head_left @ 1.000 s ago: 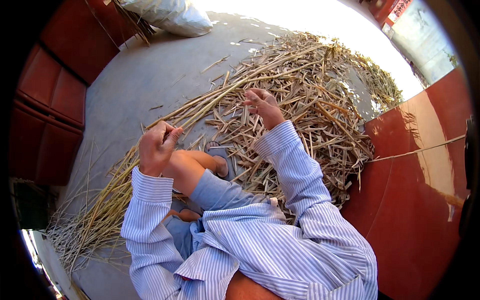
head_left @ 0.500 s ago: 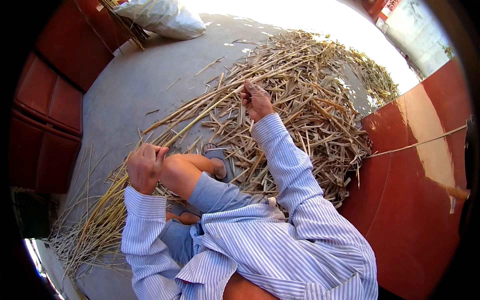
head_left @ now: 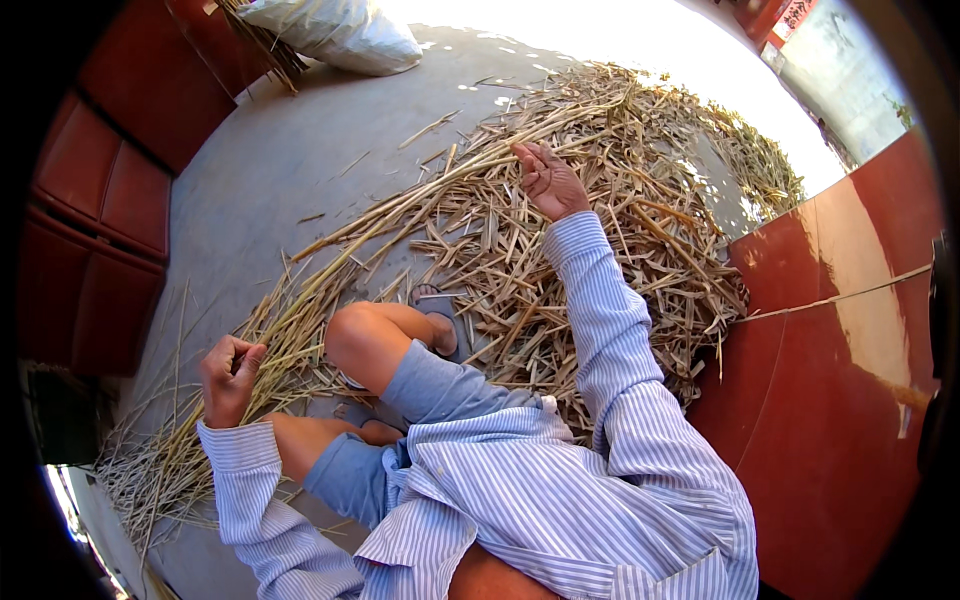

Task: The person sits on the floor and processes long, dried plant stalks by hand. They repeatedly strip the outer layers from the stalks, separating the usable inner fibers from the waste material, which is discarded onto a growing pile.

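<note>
I see the left grip (head_left: 228,382) curled narrow near dry stalks (head_left: 298,300) strewn along the floor (head_left: 265,175), the right grip (head_left: 551,182) narrow above the leaf heap (head_left: 600,235), but cannot tell whether either holds one.

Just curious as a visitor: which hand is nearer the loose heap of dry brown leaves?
Right: the right hand hovers over the heap; the left hand is left of it.

Operator: Which positions differ from the earlier pictures?
Technician: Left hand (head_left: 230,382): lower, farther left. Right hand (head_left: 553,184): higher, farther right. Gap between hands: wider. Left thigh (head_left: 300,443): exposed, no longer behind the left sleeve (head_left: 247,485).
</note>
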The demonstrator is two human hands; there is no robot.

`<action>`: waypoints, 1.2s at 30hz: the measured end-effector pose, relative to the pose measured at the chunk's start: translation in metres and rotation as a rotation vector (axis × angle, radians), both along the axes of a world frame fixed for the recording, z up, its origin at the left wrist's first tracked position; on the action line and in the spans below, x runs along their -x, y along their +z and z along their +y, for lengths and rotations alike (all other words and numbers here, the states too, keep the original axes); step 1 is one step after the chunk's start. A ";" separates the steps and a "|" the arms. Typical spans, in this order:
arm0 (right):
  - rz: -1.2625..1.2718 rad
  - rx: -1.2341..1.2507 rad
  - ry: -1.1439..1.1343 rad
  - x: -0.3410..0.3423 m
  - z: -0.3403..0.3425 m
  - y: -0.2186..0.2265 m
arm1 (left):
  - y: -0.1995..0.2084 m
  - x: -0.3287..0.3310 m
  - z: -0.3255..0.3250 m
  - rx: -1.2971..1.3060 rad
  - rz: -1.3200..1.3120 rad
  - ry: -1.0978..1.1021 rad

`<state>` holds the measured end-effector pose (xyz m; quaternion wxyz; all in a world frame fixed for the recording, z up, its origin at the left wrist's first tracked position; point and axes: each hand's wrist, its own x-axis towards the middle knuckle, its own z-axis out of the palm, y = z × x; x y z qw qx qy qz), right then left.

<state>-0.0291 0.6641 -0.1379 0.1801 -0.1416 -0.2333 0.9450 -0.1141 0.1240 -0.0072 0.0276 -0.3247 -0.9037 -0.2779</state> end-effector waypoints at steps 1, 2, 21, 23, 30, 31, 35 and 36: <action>0.015 -0.016 0.015 0.008 -0.002 0.004 | -0.003 0.001 -0.007 -0.010 -0.037 -0.001; 0.031 -0.037 0.033 0.015 -0.002 0.008 | -0.003 0.002 -0.014 -0.024 -0.074 0.002; -0.380 -0.182 -0.151 0.049 -0.045 0.021 | 0.021 -0.051 -0.125 0.074 0.125 0.153; -0.354 -0.150 -0.148 0.046 -0.029 0.018 | 0.023 -0.048 -0.151 0.012 0.037 0.211; -0.151 -0.186 0.125 0.068 -0.196 0.039 | 0.017 -0.034 -0.052 -0.002 0.146 0.060; -0.156 -0.198 0.179 0.068 -0.219 0.039 | 0.009 -0.027 -0.015 0.050 0.205 -0.024; -0.159 -0.265 0.215 0.072 -0.253 0.040 | -0.011 -0.014 0.046 0.034 0.337 -0.051; -0.170 -0.273 0.192 0.074 -0.247 0.040 | -0.013 -0.010 0.044 0.029 0.330 -0.027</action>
